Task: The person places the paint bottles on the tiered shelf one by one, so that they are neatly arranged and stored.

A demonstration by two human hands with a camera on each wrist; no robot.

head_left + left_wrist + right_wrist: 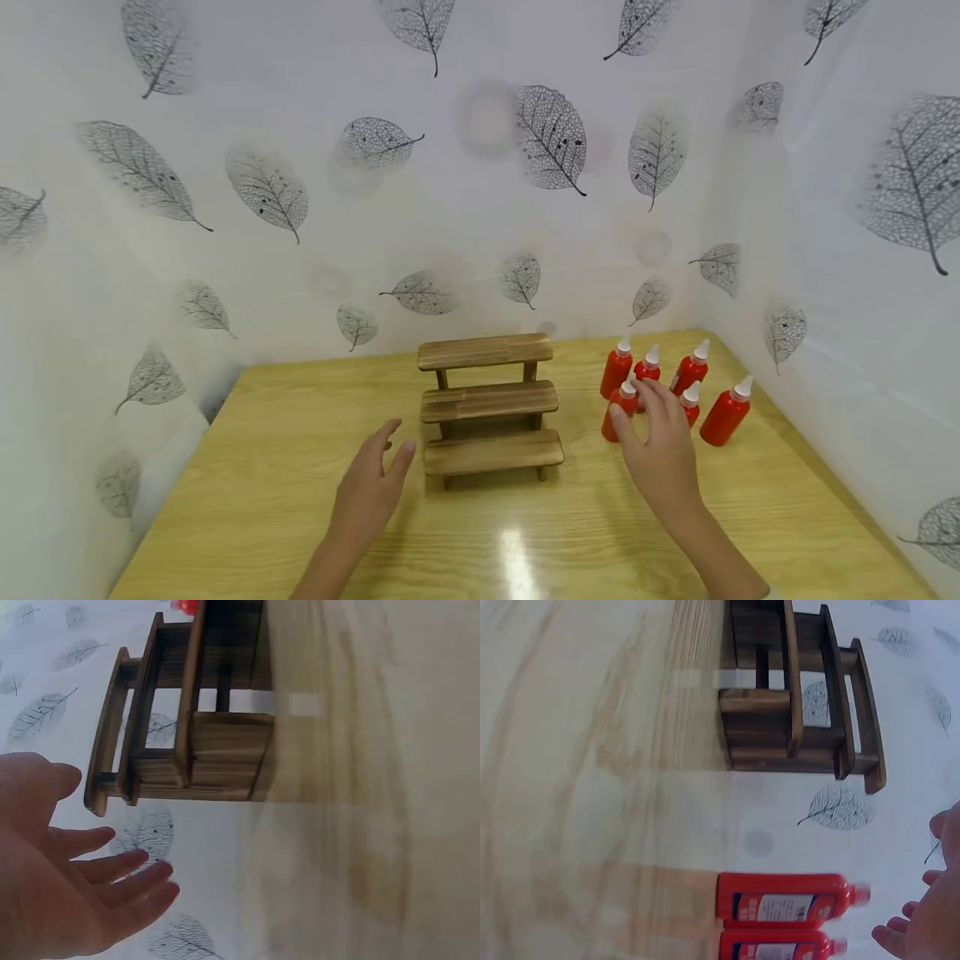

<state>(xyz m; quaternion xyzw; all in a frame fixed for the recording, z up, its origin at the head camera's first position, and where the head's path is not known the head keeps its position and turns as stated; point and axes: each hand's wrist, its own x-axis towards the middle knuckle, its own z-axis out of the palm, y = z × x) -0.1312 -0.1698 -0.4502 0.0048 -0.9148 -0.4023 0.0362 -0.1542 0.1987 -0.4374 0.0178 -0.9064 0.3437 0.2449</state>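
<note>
My left hand [369,483] hovers over the table to the left of a small wooden step shelf [493,452], its fingers relaxed and nothing held. In the left wrist view that hand [82,877] stands apart from the shelf [225,754]. Over on the right, my right hand [660,446] is nearest a red squeeze bottle [617,417] with a white pointed cap, overlapping it in the head view. The right wrist view shows the hand [926,900] apart from two labelled red bottles [780,898], fingers loosely spread.
Several more red bottles [726,417] stand upright in a group at the table's right. The shelf has three tiers. A light wooden table [285,450] is bounded by white curtains [450,208] with a leaf print at the back and sides.
</note>
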